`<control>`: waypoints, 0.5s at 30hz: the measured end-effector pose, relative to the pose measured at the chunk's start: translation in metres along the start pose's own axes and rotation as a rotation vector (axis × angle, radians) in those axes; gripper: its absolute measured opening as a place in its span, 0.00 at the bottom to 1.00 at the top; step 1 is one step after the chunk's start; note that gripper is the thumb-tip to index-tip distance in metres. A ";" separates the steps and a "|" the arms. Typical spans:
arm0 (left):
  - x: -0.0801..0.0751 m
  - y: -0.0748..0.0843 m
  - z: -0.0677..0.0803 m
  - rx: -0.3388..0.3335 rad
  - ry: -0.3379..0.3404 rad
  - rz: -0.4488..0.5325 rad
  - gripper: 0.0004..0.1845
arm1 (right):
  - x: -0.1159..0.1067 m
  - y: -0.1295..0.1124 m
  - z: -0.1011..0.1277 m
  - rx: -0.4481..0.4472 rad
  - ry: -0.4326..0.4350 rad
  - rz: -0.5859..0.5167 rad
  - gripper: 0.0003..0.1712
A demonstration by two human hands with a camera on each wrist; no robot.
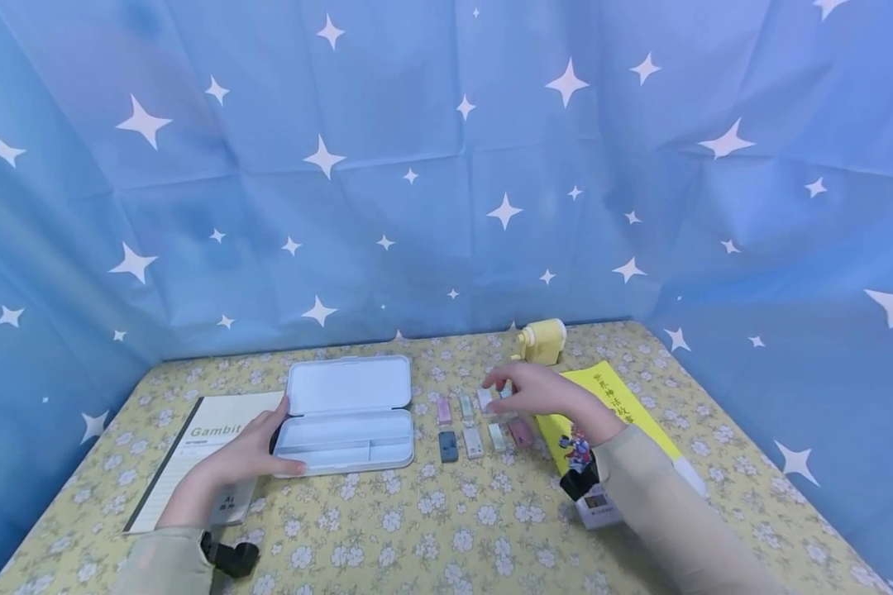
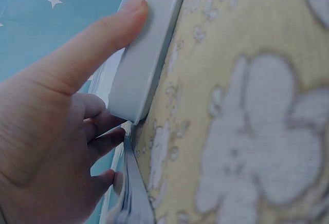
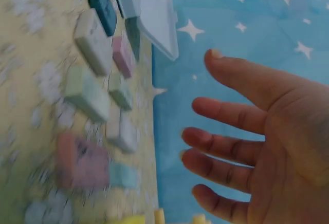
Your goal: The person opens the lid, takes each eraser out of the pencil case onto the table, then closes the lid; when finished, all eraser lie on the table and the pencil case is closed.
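Observation:
An open white pencil case [image 1: 350, 411] lies on the flowered tablecloth. My left hand [image 1: 268, 440] grips its left end, thumb pressed on the front wall [image 2: 141, 54] and fingers curled behind the corner. To the right of the case, several small erasers [image 1: 473, 440] lie in two rows: pink, green, white and a dark blue one [image 3: 103, 5]. My right hand [image 1: 509, 385] hovers just above the right end of the rows, over a white eraser [image 3: 122, 131]. Its fingers [image 3: 216, 108] are spread and straight and hold nothing.
A "Gambit" notebook [image 1: 208, 434] lies under my left wrist. A yellow book [image 1: 625, 397] sits under my right forearm, and a yellow pencil sharpener [image 1: 542, 341] stands behind it. Blue star-patterned cloth [image 1: 446, 165] walls the table at the back and on both sides.

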State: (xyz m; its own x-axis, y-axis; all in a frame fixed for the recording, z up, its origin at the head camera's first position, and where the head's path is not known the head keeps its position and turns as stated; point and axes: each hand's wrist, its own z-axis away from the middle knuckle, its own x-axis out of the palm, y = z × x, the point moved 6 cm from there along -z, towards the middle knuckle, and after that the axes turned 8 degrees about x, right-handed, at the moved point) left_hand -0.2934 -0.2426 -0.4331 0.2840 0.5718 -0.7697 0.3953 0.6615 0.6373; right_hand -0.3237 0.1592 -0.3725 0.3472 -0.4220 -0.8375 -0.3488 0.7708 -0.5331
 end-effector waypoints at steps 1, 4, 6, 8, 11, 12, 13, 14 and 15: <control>0.000 0.000 0.000 0.003 0.000 -0.004 0.65 | 0.001 -0.003 -0.005 -0.006 -0.004 -0.003 0.24; 0.001 -0.002 0.000 -0.009 0.005 0.003 0.66 | 0.003 -0.012 -0.021 -0.015 -0.006 -0.018 0.25; 0.001 -0.002 -0.001 -0.013 0.002 0.008 0.66 | 0.006 -0.016 -0.033 -0.008 -0.002 -0.033 0.25; 0.001 -0.002 0.000 -0.024 -0.002 0.017 0.66 | 0.010 -0.020 -0.044 0.007 0.000 -0.060 0.25; 0.001 0.000 0.000 -0.019 -0.006 0.015 0.65 | 0.016 -0.025 -0.062 0.047 0.005 -0.107 0.25; 0.001 0.001 0.000 -0.015 -0.005 0.014 0.65 | 0.017 -0.027 -0.068 0.053 0.012 -0.124 0.25; 0.001 0.001 0.000 -0.009 -0.004 0.010 0.65 | 0.019 -0.029 -0.073 0.058 0.016 -0.148 0.25; 0.001 0.002 0.000 -0.007 0.001 0.008 0.65 | 0.020 -0.031 -0.078 0.066 0.022 -0.166 0.25; 0.001 0.002 0.000 -0.004 0.002 0.005 0.65 | 0.021 -0.033 -0.083 0.066 0.024 -0.191 0.26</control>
State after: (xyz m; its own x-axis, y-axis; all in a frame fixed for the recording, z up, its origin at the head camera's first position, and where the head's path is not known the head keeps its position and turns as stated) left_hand -0.2923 -0.2413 -0.4325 0.2839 0.5763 -0.7663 0.3900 0.6607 0.6414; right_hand -0.3772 0.0848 -0.3827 0.3801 -0.5744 -0.7250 -0.2205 0.7049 -0.6741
